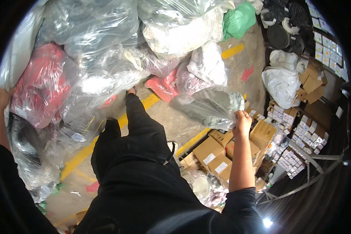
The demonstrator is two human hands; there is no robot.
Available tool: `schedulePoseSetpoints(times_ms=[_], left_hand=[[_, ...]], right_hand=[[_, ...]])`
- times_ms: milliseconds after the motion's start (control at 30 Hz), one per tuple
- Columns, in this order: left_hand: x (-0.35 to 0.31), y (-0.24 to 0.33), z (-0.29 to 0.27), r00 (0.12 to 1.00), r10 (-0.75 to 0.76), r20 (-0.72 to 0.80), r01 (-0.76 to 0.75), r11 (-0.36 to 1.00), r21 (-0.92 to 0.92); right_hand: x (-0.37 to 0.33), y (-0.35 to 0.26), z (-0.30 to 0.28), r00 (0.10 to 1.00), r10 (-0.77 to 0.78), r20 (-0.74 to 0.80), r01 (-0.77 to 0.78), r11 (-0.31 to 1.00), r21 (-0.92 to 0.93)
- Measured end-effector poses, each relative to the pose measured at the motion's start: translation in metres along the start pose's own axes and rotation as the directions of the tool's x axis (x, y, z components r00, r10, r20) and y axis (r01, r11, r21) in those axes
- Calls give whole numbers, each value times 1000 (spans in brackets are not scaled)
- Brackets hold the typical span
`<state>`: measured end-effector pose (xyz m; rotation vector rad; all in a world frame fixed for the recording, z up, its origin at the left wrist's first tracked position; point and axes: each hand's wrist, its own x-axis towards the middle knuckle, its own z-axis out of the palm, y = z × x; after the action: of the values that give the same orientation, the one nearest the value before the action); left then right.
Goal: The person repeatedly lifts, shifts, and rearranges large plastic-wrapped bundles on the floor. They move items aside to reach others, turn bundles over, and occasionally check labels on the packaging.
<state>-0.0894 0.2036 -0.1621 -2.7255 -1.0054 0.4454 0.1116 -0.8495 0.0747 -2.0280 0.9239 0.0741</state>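
The right hand [242, 121] grips a clear plastic bag [211, 107] of grey stuff by its gathered corner above the cardboard boxes [216, 154], best held firmly to prevent slipping, while the left hand [0, 98], finger state unclear, touches a red-filled bag [39, 84].

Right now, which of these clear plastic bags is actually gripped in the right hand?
The clear bag with dark grey contents, pinched at its corner by the right hand. It hangs apart from the pile; the red-filled bag and the others sit heaped on the floor by the left hand.
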Motion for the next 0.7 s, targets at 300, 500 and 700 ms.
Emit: schedulePoseSetpoints(times_ms=[300,500,700], left_hand=[[-224,216,-70,995,93,-26,-80,644,-761],[-375,336,-152,619,608,498,-272,760,-590],[-322,341,-200,688,455,566,-97,830,-549]], right_hand=[[42,133,2,888,441,-130,-309,782,541],[79,113,24,851,496,-170,-266,688,675],[111,20,10,971,226,-73,-67,555,829]])
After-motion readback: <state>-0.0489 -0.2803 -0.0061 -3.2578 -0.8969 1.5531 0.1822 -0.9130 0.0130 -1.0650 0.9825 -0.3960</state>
